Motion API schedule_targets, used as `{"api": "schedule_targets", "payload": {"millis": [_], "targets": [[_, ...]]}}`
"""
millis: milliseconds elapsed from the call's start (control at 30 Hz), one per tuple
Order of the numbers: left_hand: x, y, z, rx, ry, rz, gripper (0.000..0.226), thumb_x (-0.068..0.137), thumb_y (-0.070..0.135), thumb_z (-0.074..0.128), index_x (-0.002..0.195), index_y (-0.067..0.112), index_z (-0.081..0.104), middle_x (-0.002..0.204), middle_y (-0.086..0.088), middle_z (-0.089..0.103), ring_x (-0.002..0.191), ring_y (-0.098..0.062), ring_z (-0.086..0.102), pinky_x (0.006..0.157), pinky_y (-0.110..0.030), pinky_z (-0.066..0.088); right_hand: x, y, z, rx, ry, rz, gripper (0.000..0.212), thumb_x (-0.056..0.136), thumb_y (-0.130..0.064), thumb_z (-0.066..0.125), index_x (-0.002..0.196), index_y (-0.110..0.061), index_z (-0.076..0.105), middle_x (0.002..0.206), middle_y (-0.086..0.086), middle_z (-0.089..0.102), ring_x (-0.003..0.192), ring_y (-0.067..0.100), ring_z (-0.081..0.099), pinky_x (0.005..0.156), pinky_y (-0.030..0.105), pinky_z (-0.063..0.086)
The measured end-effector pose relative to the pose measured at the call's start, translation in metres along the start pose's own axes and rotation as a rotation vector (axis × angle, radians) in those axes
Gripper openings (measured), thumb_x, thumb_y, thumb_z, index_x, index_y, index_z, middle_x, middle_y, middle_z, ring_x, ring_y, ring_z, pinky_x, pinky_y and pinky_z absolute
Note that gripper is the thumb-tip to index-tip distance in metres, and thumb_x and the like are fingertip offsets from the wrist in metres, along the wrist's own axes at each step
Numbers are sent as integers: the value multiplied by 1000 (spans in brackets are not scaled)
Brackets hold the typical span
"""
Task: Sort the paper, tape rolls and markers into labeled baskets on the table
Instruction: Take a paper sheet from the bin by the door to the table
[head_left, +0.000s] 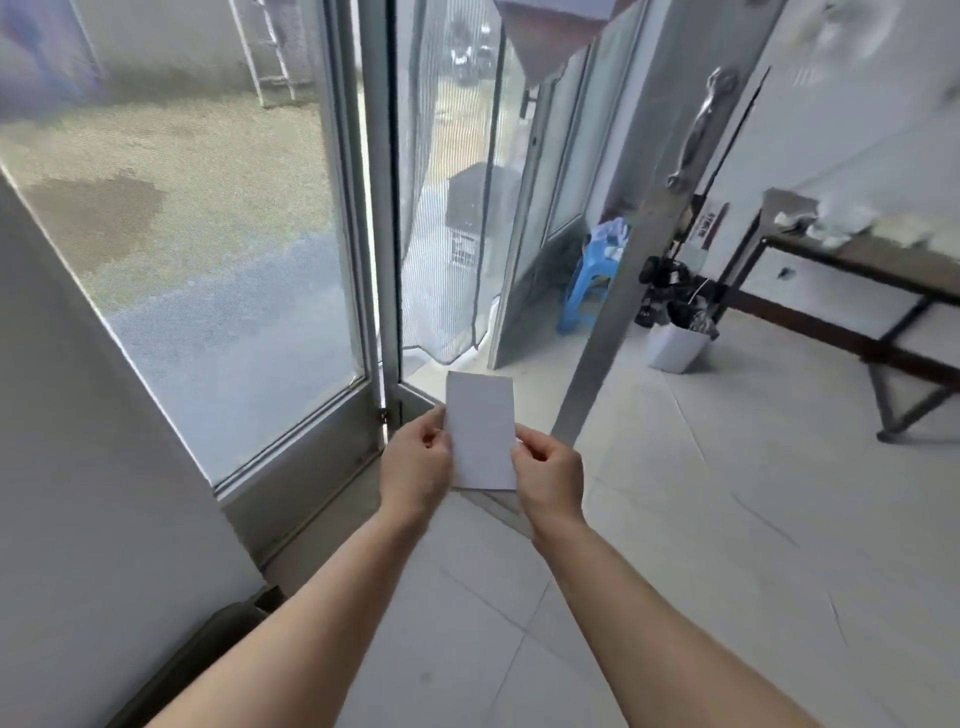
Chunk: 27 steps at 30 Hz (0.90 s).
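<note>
Both bare forearms extended forward from bottom of frame, converging at centre. Left hand (415, 462) pinches left edge of small white rectangular paper sheet (481, 431), fingers closed on it, thumb on near face. Right hand (549, 470) grips right edge likewise. Paper upright in mid-air above pale tiled floor (701, 519), before glass door (234, 260). Dark-framed worktop (883, 260) at right edge, well apart
</note>
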<state>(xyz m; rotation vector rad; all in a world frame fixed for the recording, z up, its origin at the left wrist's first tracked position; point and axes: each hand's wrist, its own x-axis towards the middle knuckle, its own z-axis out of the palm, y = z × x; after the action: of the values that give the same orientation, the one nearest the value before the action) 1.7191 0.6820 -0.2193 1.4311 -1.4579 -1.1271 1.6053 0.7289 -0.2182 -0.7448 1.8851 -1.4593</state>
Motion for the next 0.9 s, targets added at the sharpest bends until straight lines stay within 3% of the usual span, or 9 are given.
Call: {"api": "schedule_targets", "payload": {"millis": [133,200,267,367,500,600,700,900], "targets": [[-11,27,62,-36,-91,15,43,90,7,46,127,22,63,64,7,54,57,-7,44,57,-22,36,19,3,-62,-12,105,-3,25,86,-5,57,102,-10,76,100,5,76,90,25,68,84,40,55],[-17,40,93,-41,-139,22,44,90,6,46,127,23,63,63,8,53,57,-8,44,56,-22,36,27,3,-95,-17,159,-4,22,87,-4,55,98,-4,74,106,10,74,99,33,65,88,44,53],[-25,54,124,-28,-176,36,46,89,5,45,128,23,63,65,6,55,60,-10,47,58,-23,37,37,5,-129,-11,199,-2,26,87,-2,54,104,-6,75,105,3,75,96,27,67,88,37,54],[-39,75,167,-25,-226,44,48,89,4,43,129,21,62,89,-6,69,79,-23,61,63,-25,39,52,7,-175,-13,252,5,33,87,0,53,111,-9,73,99,-4,72,95,21,65,84,30,52],[-52,98,222,-37,-282,61,48,90,2,41,130,20,60,68,5,54,59,-8,46,51,-18,35,71,10,-231,4,306,2,32,88,-1,53,112,-9,73,102,-4,72,96,14,63,87,28,50],[-59,110,261,-47,-348,71,48,91,3,41,134,18,57,77,-4,60,61,-10,46,55,-24,39,86,13,-269,7,351,9,32,88,-2,53,114,-8,71,114,-1,71,105,14,63,93,29,51],[-63,125,297,-36,-407,86,48,92,4,40,135,21,54,77,4,57,64,-12,48,61,-29,41,100,17,-304,25,392,14,33,89,-2,53,117,-8,70,118,0,70,109,15,62,89,23,47],[-64,156,365,-22,-538,116,51,91,3,38,137,23,53,75,4,53,64,-12,46,59,-27,38,132,19,-366,58,491,44,34,87,-1,53,115,-9,70,117,-2,70,106,15,63,86,24,48]]}}
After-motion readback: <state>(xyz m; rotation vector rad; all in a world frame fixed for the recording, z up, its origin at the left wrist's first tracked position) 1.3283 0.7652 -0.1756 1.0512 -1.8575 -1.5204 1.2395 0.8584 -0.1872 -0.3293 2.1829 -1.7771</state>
